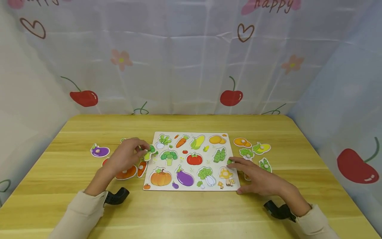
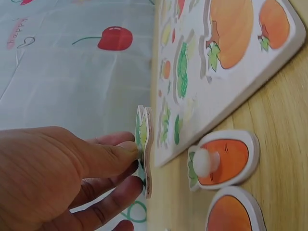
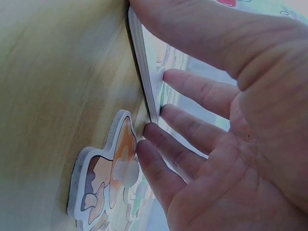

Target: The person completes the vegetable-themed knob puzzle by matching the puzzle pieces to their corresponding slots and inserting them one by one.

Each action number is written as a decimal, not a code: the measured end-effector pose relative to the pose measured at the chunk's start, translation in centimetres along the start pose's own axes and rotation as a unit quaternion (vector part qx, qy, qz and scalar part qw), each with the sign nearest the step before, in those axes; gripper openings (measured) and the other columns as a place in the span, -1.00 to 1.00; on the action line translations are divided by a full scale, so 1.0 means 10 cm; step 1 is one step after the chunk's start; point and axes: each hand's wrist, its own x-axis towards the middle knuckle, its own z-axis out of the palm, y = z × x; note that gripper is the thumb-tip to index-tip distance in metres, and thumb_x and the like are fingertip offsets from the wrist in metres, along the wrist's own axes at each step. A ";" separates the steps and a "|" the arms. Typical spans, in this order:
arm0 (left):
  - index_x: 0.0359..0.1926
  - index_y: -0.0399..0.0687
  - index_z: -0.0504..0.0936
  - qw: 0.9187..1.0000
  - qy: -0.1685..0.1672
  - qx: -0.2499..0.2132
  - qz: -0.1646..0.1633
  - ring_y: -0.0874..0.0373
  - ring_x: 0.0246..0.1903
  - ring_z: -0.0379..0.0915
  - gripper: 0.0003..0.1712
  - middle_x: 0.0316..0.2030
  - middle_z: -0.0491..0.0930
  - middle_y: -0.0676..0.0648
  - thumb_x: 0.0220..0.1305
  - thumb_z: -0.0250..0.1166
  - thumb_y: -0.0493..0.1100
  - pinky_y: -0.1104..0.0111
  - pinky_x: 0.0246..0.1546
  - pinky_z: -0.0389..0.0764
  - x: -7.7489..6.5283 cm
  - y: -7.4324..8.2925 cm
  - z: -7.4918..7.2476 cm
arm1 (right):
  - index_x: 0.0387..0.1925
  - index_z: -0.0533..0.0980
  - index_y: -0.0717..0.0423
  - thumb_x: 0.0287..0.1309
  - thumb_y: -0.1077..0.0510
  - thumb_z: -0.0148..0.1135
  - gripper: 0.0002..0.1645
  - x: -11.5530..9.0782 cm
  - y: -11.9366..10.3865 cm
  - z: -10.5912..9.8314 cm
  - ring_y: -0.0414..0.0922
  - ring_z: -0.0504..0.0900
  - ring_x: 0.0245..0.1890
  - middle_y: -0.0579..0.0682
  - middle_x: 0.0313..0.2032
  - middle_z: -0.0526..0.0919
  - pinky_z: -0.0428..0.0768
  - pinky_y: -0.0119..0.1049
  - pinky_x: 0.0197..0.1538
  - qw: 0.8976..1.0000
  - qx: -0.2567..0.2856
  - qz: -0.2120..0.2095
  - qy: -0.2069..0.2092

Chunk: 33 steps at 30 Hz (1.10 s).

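Head view — wooden table (image 1: pixel 185 212), puzzle board (image 1: pixel 191 171), cherry-print curtain (image 1: pixel 179 66)

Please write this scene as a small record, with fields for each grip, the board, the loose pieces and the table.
Left grip: pinches flat green broccoli-shaped piece
Right grip: fingers uncurled, at right edge of white rectangular board
Board: vegetable pictures; broccoli slot unfilled
Loose, left: includes purple eggplant-shaped piece, orange carrot-shaped piece
Loose, right: includes yellow corn-shaped piece
Surface: yellow wood-grain table
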 end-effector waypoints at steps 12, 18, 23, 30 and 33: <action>-0.16 -0.12 0.75 1.000 -0.011 -0.010 0.011 0.12 -0.30 0.54 -0.85 -0.21 0.68 -0.06 0.30 0.32 -0.34 0.34 -0.32 0.58 0.08 0.16 0.14 | 0.36 0.39 0.07 0.06 -0.07 0.51 -0.13 0.00 0.00 0.01 0.27 0.22 0.43 0.17 0.48 0.19 0.51 0.08 0.21 1.000 -0.009 -0.008 0.005; -0.20 -0.08 0.76 1.000 -0.010 0.005 0.023 0.14 -0.33 0.53 -0.86 -0.25 0.69 -0.03 0.27 0.34 -0.35 0.29 -0.26 0.59 0.13 0.23 0.27 | 0.35 0.40 0.06 0.04 -0.07 0.51 -0.14 0.00 0.00 0.01 0.27 0.20 0.44 0.16 0.49 0.20 0.43 0.18 0.26 1.000 -0.008 -0.002 0.005; -0.22 -0.12 0.76 0.999 -0.009 0.005 0.039 0.14 -0.34 0.52 -0.87 -0.28 0.70 -0.03 0.25 0.35 -0.36 0.29 -0.24 0.59 0.16 0.26 0.35 | 0.35 0.41 0.06 0.04 -0.09 0.51 -0.14 0.01 0.00 0.01 0.27 0.20 0.45 0.15 0.49 0.20 0.44 0.17 0.25 1.000 -0.009 -0.001 0.005; -0.22 -0.13 0.76 0.998 -0.016 0.009 0.053 0.15 -0.35 0.52 -0.89 -0.28 0.70 -0.04 0.26 0.34 -0.35 0.28 -0.24 0.58 0.23 0.31 0.42 | 0.36 0.40 0.06 0.04 -0.09 0.51 -0.12 0.01 0.01 0.02 0.26 0.20 0.45 0.16 0.49 0.20 0.45 0.16 0.25 1.000 -0.013 -0.003 0.004; -0.21 -0.11 0.76 0.999 -0.023 0.009 0.045 0.16 -0.35 0.50 -0.89 -0.26 0.70 -0.03 0.28 0.34 -0.32 0.29 -0.23 0.57 0.25 0.33 0.45 | 0.36 0.40 0.06 0.04 -0.08 0.51 -0.12 0.01 0.01 0.02 0.27 0.19 0.45 0.15 0.49 0.20 0.43 0.18 0.26 1.000 -0.012 -0.002 0.005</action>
